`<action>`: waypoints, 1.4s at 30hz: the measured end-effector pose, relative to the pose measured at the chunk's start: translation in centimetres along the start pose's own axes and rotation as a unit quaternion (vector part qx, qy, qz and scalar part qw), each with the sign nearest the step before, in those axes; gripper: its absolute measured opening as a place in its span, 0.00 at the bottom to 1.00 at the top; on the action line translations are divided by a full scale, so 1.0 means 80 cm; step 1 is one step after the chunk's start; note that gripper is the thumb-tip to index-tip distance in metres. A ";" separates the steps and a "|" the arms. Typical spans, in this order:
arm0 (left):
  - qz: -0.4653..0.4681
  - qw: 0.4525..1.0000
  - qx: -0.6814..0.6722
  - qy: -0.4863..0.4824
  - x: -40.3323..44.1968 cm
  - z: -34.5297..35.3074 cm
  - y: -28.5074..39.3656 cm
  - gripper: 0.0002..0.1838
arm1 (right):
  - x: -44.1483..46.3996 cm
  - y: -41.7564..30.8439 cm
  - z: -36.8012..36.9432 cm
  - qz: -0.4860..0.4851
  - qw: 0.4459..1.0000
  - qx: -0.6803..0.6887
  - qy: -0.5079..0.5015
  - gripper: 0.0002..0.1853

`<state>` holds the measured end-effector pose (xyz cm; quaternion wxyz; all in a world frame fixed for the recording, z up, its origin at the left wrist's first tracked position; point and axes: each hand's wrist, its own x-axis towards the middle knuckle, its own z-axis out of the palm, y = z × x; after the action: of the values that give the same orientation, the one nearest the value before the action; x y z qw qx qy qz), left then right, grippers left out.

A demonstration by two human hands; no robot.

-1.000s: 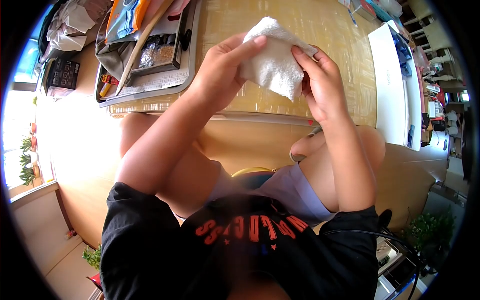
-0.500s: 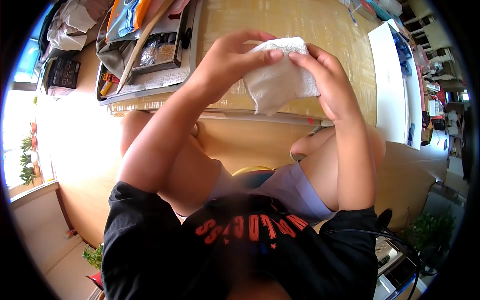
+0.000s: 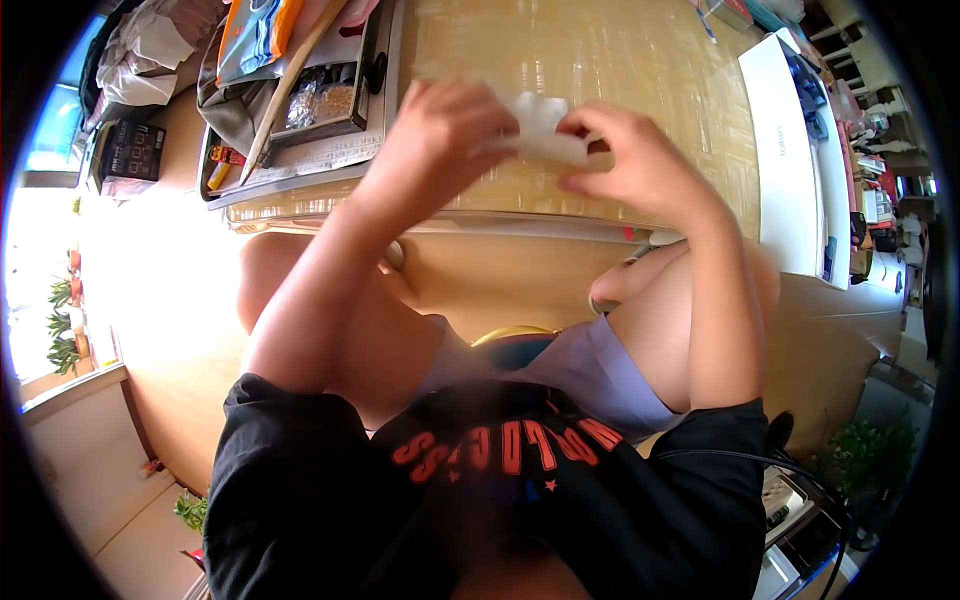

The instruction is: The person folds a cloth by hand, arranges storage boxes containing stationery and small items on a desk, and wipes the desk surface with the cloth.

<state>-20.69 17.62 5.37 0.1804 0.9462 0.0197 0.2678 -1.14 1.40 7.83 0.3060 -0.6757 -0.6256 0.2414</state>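
A small white cloth (image 3: 545, 140) hangs over the yellowish tabletop (image 3: 590, 50), smeared by motion and looking narrower, with its far part blurred. My left hand (image 3: 450, 130) grips its left end, fingers closed and seen from the back. At the cloth's right end is my right hand (image 3: 630, 155), thumb and fingers curled around the edge, with a gap between thumb and fingertips. The exact shape of the cloth's folds cannot be made out.
On the left of the table, a tray (image 3: 290, 183) holds a wooden stick (image 3: 285, 90), a box of small packets (image 3: 325, 100) and an orange-blue package (image 3: 258, 40). A white box (image 3: 785, 160) stands at the right edge. Bent legs are below the table edge.
The white cloth was spread out between both hands and now looks narrower and blurred. My left hand has turned with its back up, and the right hand's fingers have spread a little. The view has shifted slightly.
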 end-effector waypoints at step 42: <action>-0.050 0.994 0.031 0.087 -0.010 0.064 0.011 0.08 | 0.000 0.020 0.018 -0.059 0.976 -0.208 0.013 0.10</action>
<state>-18.79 15.03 1.21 0.1615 0.9224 0.0912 0.3387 -1.03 1.47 5.68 0.1807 -0.6893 -0.6971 0.0789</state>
